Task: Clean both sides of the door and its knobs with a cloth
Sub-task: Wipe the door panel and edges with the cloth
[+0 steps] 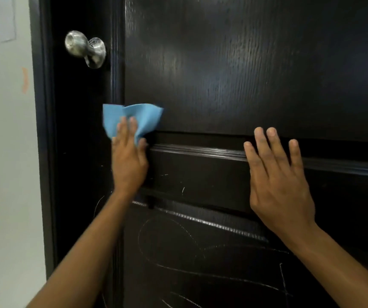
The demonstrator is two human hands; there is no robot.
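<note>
knob upper left on door — cloth below it, wall left

We look from head height, close up, straight at the door, angled slightly down; wall at left.
</note>
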